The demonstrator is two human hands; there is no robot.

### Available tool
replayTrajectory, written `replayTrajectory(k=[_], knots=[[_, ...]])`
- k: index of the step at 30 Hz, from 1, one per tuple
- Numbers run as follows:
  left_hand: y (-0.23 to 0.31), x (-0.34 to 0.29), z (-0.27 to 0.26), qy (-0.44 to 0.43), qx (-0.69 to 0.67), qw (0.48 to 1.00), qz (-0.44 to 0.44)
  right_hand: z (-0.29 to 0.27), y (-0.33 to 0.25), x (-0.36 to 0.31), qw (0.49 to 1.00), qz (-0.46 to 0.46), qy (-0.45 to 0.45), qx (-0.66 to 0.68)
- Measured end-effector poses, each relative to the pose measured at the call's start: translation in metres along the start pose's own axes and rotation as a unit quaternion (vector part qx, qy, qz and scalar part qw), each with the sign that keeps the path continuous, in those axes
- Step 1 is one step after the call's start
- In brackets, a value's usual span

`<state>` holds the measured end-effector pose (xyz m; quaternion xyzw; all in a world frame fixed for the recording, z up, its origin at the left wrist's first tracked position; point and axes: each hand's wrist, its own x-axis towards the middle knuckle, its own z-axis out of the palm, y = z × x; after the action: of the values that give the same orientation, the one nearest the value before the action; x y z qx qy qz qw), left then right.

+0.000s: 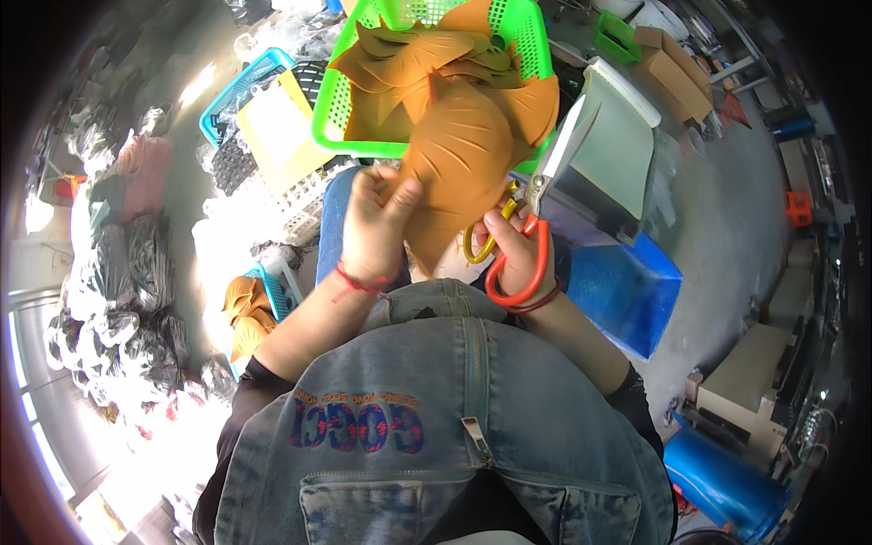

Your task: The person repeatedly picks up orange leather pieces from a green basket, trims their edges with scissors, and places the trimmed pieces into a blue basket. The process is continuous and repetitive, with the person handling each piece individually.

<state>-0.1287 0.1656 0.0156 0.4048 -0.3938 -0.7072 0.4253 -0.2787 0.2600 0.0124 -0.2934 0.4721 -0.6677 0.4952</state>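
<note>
- While the brown leaf-shaped piece [459,145] is held up at the near side of the green basket [327,136], partly overlapping it in view, its left edge is gripped by the left hand [377,218], thumb on top, fingers curled.
- Red-handled scissors [538,188] are held in the right hand [516,256], fingers closed round the handle, blades pointed far and right.
- Yellow loop [480,249] is seen left of the red handle; whether it is part of the scissors cannot be told.
- Right hand is placed just beside the piece's near right edge; contact cannot be told.
- Green basket, far, is heaped with similar pieces [413,54].
- Yellow sheet [280,127] is seen left of it.
- Blue bin [627,295] is placed at right.
</note>
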Motion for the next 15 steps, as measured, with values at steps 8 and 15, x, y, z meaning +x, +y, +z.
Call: replayTrajectory(k=[8, 15], knots=[[-0.002, -0.001, -0.013, -0.154, 0.015, 0.986, -0.067, 0.016, -0.014, 0.012, 0.917, -0.23, 0.091, -0.313], [0.001, 0.017, 0.007, -0.17, 0.065, 0.983, -0.023, 0.005, -0.042, 0.042, 0.905, -0.213, 0.095, -0.356]])
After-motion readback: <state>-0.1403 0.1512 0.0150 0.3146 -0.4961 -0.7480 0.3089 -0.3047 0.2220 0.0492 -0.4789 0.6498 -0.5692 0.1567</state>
